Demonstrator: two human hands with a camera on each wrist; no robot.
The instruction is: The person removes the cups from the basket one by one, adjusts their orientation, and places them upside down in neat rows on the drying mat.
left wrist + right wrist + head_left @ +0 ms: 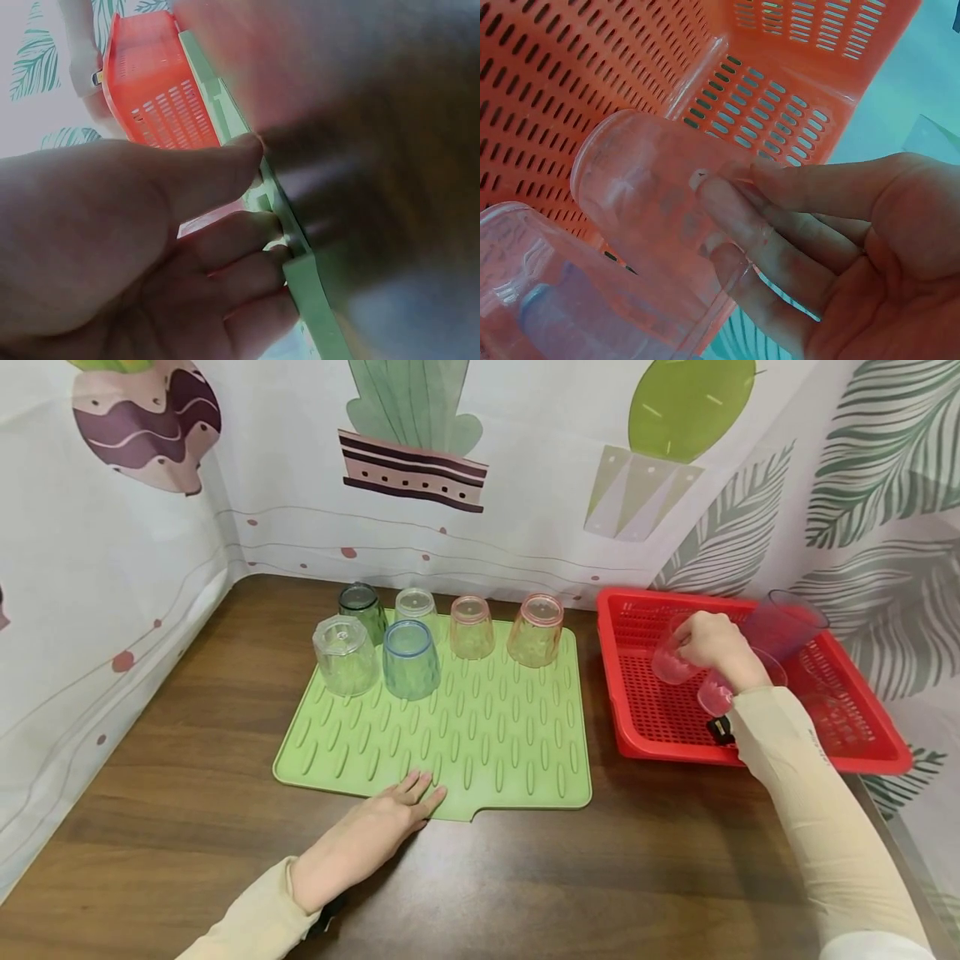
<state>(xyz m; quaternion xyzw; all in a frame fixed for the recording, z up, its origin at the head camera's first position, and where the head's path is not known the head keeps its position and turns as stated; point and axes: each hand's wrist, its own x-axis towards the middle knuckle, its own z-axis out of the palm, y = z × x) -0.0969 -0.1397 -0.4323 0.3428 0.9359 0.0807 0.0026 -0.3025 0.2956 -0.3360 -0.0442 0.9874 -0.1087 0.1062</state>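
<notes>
Inside the red basket (622,727), my right hand (712,643) pinches the wall of a see-through cup (645,187) near its mouth. That cup tilts in the basket; a second see-through cup (562,292) lies beside it. A taller bluish-purple cup (783,622) leans at the basket's back right. My left hand (371,835) rests with extended fingers on the front edge of the green drying mat (480,752), its thumb (240,157) along the edge. Upside down on the mat's back half stand several cups, among them a blue one (411,660) and a dark green one (362,610).
Also upturned on the mat are a faceted clear cup (345,656), a smaller clear cup (416,603) and two pinkish cups, the larger (536,631) on the right. A printed cloth (285,460) hangs behind the wooden table (525,885). The basket stands right of the mat.
</notes>
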